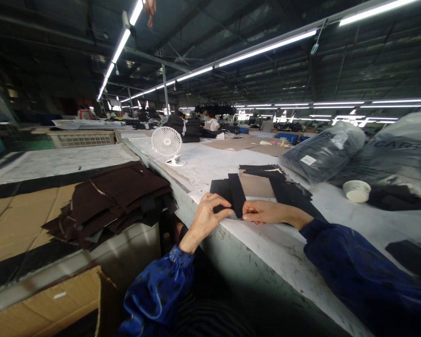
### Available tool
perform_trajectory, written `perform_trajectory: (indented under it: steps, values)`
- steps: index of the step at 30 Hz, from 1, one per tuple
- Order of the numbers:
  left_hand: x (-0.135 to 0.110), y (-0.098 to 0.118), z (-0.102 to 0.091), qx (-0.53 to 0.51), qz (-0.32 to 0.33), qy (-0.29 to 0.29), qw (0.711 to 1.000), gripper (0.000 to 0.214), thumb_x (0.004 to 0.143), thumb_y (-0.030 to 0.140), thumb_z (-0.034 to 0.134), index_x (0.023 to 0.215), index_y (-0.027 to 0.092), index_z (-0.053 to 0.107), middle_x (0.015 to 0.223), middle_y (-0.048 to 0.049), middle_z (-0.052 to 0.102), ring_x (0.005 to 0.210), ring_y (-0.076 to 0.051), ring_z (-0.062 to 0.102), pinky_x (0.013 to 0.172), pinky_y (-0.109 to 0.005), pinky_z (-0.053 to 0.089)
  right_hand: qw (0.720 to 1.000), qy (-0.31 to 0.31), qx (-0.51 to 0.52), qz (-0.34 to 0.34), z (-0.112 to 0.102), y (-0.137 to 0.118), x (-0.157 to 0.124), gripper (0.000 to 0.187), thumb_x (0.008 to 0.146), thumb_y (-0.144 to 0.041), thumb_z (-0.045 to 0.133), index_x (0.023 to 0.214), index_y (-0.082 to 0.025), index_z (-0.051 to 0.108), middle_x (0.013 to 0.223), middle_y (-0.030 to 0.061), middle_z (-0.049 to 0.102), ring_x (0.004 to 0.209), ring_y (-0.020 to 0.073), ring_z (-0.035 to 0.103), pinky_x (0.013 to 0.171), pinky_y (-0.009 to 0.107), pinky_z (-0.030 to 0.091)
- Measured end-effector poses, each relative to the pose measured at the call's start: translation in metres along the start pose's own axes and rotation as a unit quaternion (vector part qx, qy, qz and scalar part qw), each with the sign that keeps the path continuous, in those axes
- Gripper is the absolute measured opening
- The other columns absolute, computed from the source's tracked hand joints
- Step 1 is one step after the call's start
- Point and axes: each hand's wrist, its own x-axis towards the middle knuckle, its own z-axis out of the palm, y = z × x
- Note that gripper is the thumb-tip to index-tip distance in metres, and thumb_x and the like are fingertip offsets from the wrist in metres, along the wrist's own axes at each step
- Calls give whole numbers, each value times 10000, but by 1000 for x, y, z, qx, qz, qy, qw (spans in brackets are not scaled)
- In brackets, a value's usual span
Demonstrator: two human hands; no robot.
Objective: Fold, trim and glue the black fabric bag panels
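Cardboard box (49,304): low down, left of your left hand, flap up.
Brown cloth pile (119,192): bunch of dark pieces stacked kinda messily, also off to the left of that hand.
White fan (167,142): standing past your left hand, a bit to its left.
Left hand (207,215): thumb and index finger curved toward each other, slim gap between the tips, right by the strip's left edge.
Black strip (237,194): between your two hands, running away from you over darker cloth on the white surface (210,161).
Tan piece (257,186): flat, just beyond your right hand.
Right hand (263,212): thumb and fingers bunched close at the strip's near right corner; can't tell if cloth's actually pinched in there.
Black pieces (294,199): layered beyond your right wrist.
Bagged bundle (323,150): clear plastic, farther out to that hand's right.
White cup (357,191): well right of your right hand.
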Motion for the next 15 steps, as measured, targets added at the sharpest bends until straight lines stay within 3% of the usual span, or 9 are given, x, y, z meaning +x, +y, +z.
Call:
perform_trajectory:
  steps: [3, 5, 11, 15]
  values:
    - [-4, 7, 4, 174, 54, -53, 982, 64, 743, 272, 746, 735, 212, 726, 812, -27, 666, 879, -213, 502, 840, -389, 338, 1000, 12, -8, 7, 1, -1, 0, 173, 867, -336, 504, 840, -167, 486, 668, -19, 492, 605, 114, 484, 527, 233, 420]
    - [-6, 7, 9, 222, 52, -62, 972, 95, 769, 294, 725, 730, 207, 721, 814, -29, 663, 874, -213, 501, 811, -384, 338, 1000, 19, -17, 11, 2, -2, 0, 178, 868, -342, 505, 842, -167, 491, 665, -19, 496, 604, 116, 487, 526, 236, 422]
    - [-8, 1, 13, 231, 63, -73, 968, 138, 797, 331, 695, 725, 215, 708, 821, -15, 661, 870, -197, 502, 819, -372, 342, 999, 30, -36, 18, 3, 1, 3, 188, 871, -357, 509, 865, -169, 513, 670, -17, 510, 593, 113, 493, 519, 235, 411]
    - [-6, 3, 16, 231, 4, -71, 970, 136, 796, 262, 683, 676, 197, 672, 816, -12, 662, 865, -196, 516, 825, -372, 350, 998, 37, -47, 23, 4, 3, 4, 207, 876, -377, 505, 866, -170, 512, 658, -17, 524, 570, 111, 496, 517, 237, 402]
